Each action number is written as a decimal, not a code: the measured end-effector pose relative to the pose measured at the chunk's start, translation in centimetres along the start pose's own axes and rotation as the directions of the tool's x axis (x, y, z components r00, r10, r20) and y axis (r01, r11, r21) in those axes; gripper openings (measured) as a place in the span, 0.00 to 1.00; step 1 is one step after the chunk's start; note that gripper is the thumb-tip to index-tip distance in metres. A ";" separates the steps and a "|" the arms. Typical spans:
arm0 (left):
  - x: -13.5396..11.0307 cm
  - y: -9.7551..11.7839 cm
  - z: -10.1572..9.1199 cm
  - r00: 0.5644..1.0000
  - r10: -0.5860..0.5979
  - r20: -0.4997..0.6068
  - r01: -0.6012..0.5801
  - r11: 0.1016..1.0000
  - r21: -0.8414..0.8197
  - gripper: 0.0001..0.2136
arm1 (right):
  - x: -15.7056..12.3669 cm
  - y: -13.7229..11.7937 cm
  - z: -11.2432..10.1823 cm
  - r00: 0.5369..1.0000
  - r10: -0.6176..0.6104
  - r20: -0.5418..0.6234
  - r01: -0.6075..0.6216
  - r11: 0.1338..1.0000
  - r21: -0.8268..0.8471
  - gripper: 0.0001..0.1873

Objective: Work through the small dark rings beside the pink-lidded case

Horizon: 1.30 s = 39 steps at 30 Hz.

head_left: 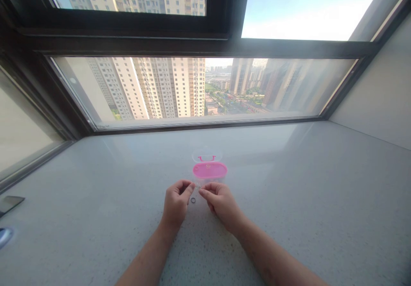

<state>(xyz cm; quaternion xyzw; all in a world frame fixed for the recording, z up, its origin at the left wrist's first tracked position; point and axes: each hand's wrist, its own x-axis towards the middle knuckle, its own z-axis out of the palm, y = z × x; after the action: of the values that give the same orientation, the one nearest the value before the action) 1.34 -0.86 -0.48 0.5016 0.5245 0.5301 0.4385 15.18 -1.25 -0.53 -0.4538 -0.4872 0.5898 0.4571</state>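
Observation:
My left hand (177, 200) is closed in a pinch, thumb against forefinger. Facing it, my right hand (221, 201) pinches too, its fingertips a short gap away. A tiny pale, thin item (198, 186) spans the gap between both sets of fingertips; it is too small to name. On the counter just below, beside my left fingers, lies a small dark ring (193, 200). Just beyond my hands sits a pink oval box (209, 176), with a small yellowish ring-like piece (208, 166) inside. Its clear lid (207, 150) is swung back, showing a pink handle (206, 158).
A pale speckled counter (305, 192) extends to the window, whose dark frame (205, 125) borders its far edge. At the left edge lie a dark flat object (11, 204) and a shiny rounded object (4, 236), both cut off. A white wall (379, 89) rises at right.

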 end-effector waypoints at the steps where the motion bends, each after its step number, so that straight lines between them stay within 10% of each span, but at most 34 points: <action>1: 0.0 0.0 0.0 1.000 0.001 0.002 -0.001 1.000 0.000 0.11 | 0.0 0.0 0.0 1.000 -0.002 0.003 0.002 1.000 0.001 0.13; 39: 0.0 -0.1 0.0 1.000 0.020 0.005 -0.021 0.999 0.050 0.11 | 0.0 0.2 0.0 1.000 0.012 0.026 -0.011 0.999 -0.046 0.10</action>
<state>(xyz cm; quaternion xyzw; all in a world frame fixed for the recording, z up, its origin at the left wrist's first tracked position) 1.30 -0.83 -0.59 0.5190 0.5315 0.5202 0.4215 15.16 -1.24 -0.70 -0.4591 -0.5038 0.5870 0.4368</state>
